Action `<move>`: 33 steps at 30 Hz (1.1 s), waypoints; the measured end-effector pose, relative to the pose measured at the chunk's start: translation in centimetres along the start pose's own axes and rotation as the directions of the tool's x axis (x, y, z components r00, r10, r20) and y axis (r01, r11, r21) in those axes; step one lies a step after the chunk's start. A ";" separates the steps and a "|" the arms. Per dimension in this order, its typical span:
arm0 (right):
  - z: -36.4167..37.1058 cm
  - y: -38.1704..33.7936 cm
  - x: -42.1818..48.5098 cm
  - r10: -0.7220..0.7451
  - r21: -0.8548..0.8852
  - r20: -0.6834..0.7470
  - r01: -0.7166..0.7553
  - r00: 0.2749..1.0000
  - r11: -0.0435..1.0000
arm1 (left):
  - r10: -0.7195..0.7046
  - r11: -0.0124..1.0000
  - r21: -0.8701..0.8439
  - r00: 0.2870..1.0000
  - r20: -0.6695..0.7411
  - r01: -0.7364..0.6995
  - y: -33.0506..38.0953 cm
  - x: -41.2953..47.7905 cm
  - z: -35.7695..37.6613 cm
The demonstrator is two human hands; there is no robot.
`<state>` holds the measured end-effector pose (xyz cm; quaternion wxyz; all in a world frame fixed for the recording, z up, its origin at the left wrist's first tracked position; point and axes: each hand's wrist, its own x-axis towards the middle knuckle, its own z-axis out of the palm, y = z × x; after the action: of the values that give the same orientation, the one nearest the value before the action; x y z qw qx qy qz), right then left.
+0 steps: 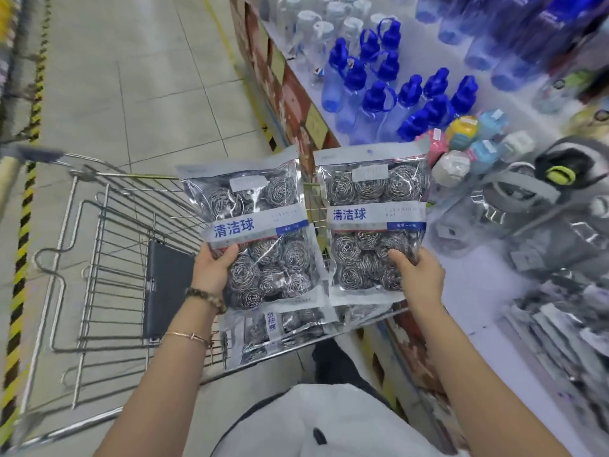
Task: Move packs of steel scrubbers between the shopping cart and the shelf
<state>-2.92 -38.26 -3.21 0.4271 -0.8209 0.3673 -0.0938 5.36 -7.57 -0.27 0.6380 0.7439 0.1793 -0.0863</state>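
I hold two clear packs of steel scrubbers with blue-and-white labels, upright above the shopping cart (pixel 99 245). My left hand (pixel 214 270) grips the lower left edge of the left pack (pixel 253 225). My right hand (pixel 417 273) grips the lower right edge of the right pack (pixel 372 222), which hangs close to the shelf (pixel 487 328) edge. More scrubber packs (pixel 280 331) lie in the cart's near right corner, partly hidden behind the held ones.
The white shelf on the right carries blue-capped bottles (pixel 395 94), small coloured containers (pixel 474 140), grey lidded items (pixel 560 199) and flat grey packs (pixel 560 324). A dark flap (pixel 168 285) sits inside the wire cart. Tiled aisle floor (pixel 131 77) stretches ahead.
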 end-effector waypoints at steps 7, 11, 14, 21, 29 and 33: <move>-4.8 3.5 -6.0 0.133 0.060 -0.135 -0.125 0.982 0.990 | 0.074 0.991 0.091 0.974 0.213 -0.096 0.6 -3.3 3.9; -8.5 6.2 -9.4 0.223 0.106 -0.254 -0.202 0.941 0.974 | 0.111 0.974 0.152 0.934 0.339 -0.171 0.6 -5.1 8.0; -11.4 8.3 -12.2 0.311 0.171 -0.339 -0.267 0.888 0.948 | 0.124 0.954 0.194 0.891 0.437 -0.228 0.2 -7.0 11.5; -19.1 14.9 -19.3 0.548 0.482 -0.467 -0.320 0.694 0.816 | 0.120 0.903 0.219 0.706 0.698 -0.370 -0.8 -15.8 19.4; -28.6 23.5 -30.1 0.610 0.539 -0.604 -0.302 0.513 0.787 | 0.129 0.818 0.182 0.482 0.867 -0.546 -5.1 -30.7 26.7; -33.4 28.1 -36.1 0.622 0.523 -0.672 -0.339 0.401 0.783 | 0.097 0.799 0.158 0.383 0.918 -0.581 -7.9 -39.5 29.4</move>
<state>-58.99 -44.97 1.52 0.3345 -0.4592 0.7253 -0.3888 -31.01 -41.59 1.49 0.4439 0.7375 -0.3627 -0.3571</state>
